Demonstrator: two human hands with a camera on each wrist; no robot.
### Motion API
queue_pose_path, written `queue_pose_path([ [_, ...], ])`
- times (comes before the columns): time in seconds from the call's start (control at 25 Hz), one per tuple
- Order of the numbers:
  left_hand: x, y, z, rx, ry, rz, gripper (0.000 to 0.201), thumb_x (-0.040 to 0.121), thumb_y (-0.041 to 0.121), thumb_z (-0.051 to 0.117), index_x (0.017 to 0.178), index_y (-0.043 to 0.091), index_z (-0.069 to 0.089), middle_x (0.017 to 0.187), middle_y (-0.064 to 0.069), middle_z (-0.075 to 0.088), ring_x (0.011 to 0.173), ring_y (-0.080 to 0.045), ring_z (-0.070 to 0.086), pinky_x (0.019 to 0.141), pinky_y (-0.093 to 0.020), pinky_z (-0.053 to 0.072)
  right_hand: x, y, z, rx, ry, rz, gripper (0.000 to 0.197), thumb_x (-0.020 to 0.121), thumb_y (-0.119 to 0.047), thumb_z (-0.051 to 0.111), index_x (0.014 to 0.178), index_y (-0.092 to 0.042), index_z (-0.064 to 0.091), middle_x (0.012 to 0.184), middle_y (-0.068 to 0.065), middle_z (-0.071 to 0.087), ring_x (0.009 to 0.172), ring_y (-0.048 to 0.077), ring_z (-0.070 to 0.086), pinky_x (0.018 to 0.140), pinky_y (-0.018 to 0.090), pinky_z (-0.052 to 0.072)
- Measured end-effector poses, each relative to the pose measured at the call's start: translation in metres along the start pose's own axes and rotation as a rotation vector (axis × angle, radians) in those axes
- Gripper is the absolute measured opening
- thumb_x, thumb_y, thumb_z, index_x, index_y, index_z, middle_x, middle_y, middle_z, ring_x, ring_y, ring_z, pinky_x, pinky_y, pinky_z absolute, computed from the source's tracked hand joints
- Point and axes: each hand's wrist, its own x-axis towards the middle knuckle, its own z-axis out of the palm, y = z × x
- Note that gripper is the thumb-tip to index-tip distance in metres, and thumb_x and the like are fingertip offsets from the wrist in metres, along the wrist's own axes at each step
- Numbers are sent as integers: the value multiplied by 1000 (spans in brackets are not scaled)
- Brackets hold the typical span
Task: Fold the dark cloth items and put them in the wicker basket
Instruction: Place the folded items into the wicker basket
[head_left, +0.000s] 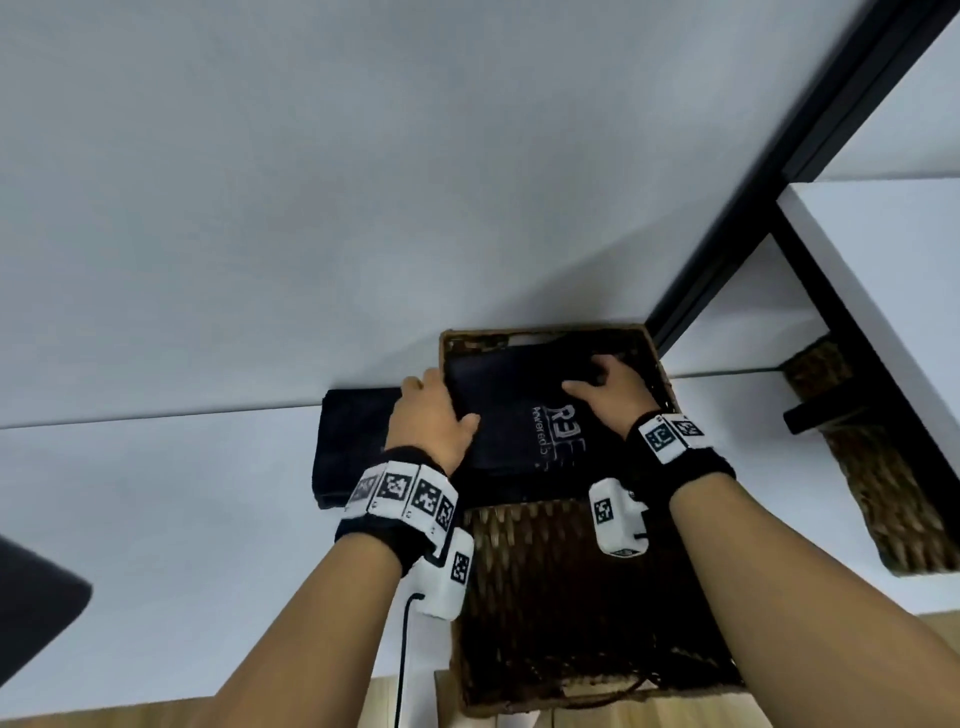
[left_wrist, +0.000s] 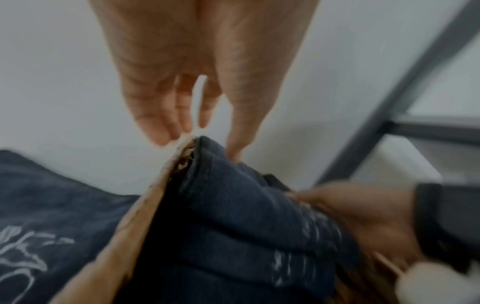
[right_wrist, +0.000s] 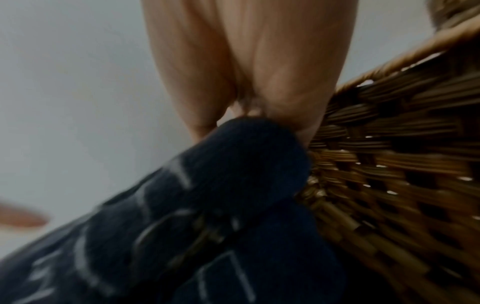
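Note:
A folded dark cloth with white print lies in the top of the wicker basket. My right hand grips its far right part; the right wrist view shows the cloth bunched between thumb and fingers of that hand, beside the woven wall. My left hand straddles the basket's left rim. Its fingers hang straight outside and the thumb presses the cloth. A second folded dark cloth lies on the white table just left of the basket.
Another wicker basket sits at the right under a white shelf with a black frame. A dark object juts in at the lower left. White table surface spreads to the left; a pale wall rises behind.

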Motion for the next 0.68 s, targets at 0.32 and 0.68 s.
queue_pose_path([
  [0.32, -4, 14, 41, 696, -74, 351, 73, 84, 37, 66, 142, 21, 24, 148, -13, 25, 145, -38, 6, 115, -58, 2, -6, 12, 19, -255, 188, -312, 44, 93, -30, 58, 134, -13, 51, 137, 13, 48, 125, 28, 49, 105, 35, 37],
  [0.68, 5, -14, 4, -156, 3, 322, 37, 88, 47, 58, 117, 25, 62, 122, 3, 63, 123, -18, 51, 106, -39, 36, -40, -52, 35, -242, 330, -361, 30, 93, -26, 54, 121, -17, 59, 126, 6, 53, 113, 25, 54, 98, 41, 43],
])
